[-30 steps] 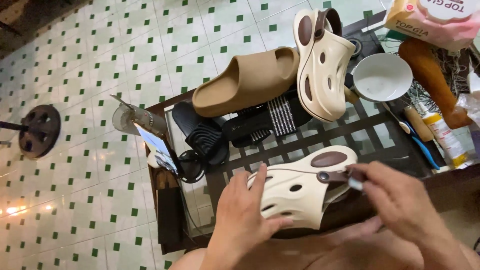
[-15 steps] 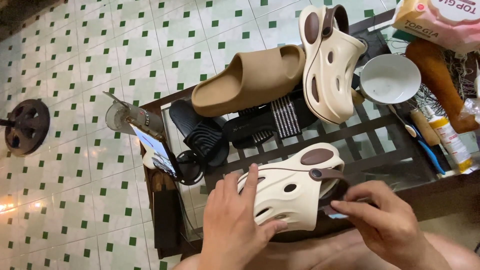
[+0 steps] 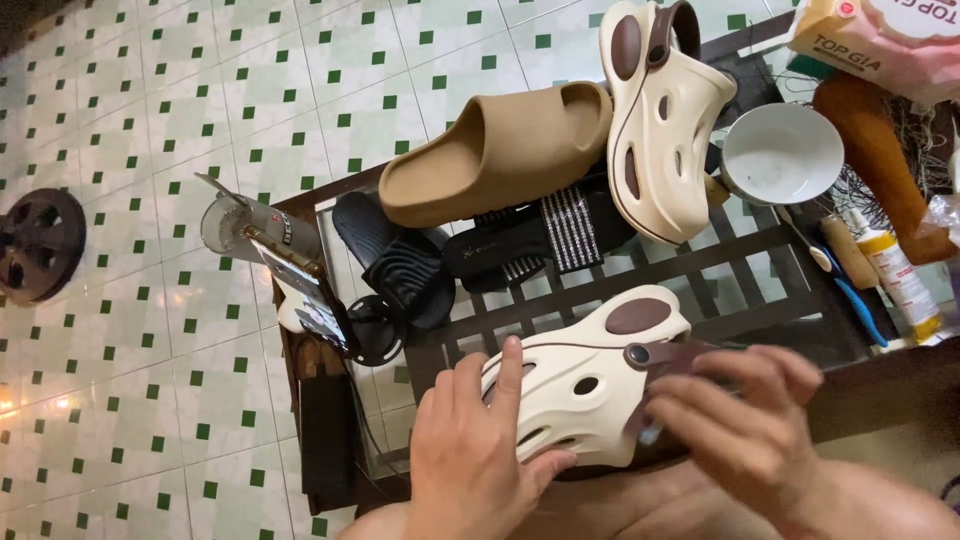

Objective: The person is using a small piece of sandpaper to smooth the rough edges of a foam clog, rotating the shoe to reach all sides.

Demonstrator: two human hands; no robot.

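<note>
Two hands work on one cream clog (image 3: 585, 385), a smooth moulded foam shoe with oval holes and a brown oval patch on its toe, lying on its side at the near edge of the bench (image 3: 760, 250). The left hand (image 3: 475, 450) clasps the clog's front, thumb under its sole edge and forefinger laid flat along the upper, so that grip is closed on the shoe. The right hand (image 3: 745, 425) is blurred; its fingers curl around the brown heel strap (image 3: 665, 355) by the round rivet, pinching it.

Farther back on the slatted dark bench lie a matching cream clog (image 3: 665, 130), a tan ribbed-looking foam slide (image 3: 495, 150), a black slide (image 3: 395, 260) with wavy grooves and a black sandal (image 3: 540, 240) with a glittery band. Beside them sit a round white bowl (image 3: 782, 152) and a blue-handled brush (image 3: 850, 290). Below is a glossy floor (image 3: 200, 100) of white tiles with small green squares.
</note>
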